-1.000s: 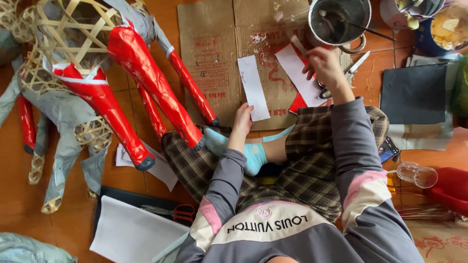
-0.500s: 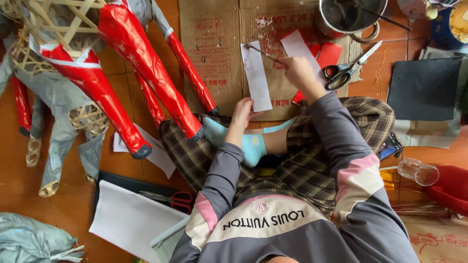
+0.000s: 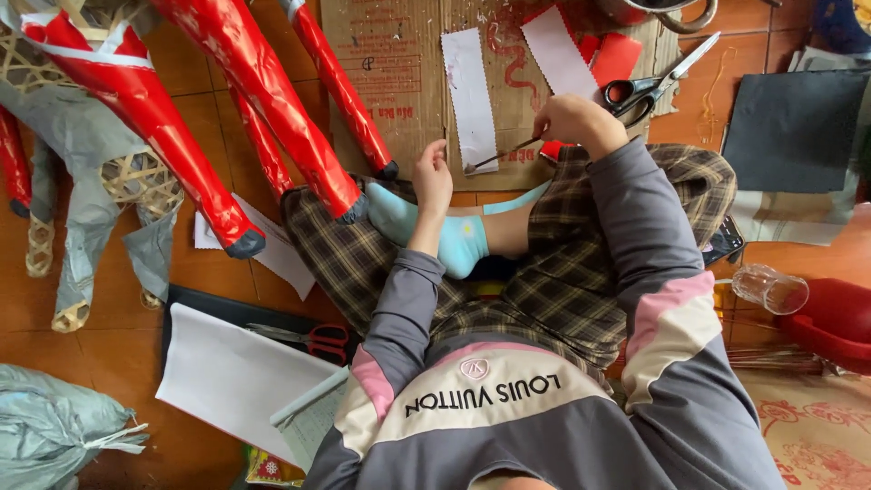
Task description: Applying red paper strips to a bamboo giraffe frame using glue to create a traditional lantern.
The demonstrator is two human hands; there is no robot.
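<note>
I sit cross-legged on the floor over a sheet of brown cardboard point(image 3: 399, 63). My right hand point(image 3: 576, 122) grips a thin brush point(image 3: 499, 158) whose tip touches the lower end of a white paper strip point(image 3: 472, 95) with zigzag edges. My left hand point(image 3: 434, 177) rests on the cardboard's near edge, fingers next to that strip's bottom end. A second white strip point(image 3: 555, 50) lies on the cardboard just beyond my right hand, beside red paper pieces point(image 3: 617, 56).
Scissors point(image 3: 655, 83) lie by the red paper, under a metal pot point(image 3: 667, 11). A bamboo animal frame with red-wrapped legs point(image 3: 263, 100) stands at left. White paper point(image 3: 227, 372), red-handled scissors point(image 3: 313, 338), a dark sheet point(image 3: 789, 118) and a glass point(image 3: 769, 289) lie around me.
My right hand came back from the far right near the pot to the near white strip, now with the brush tip on it. The view tilted down toward me.
</note>
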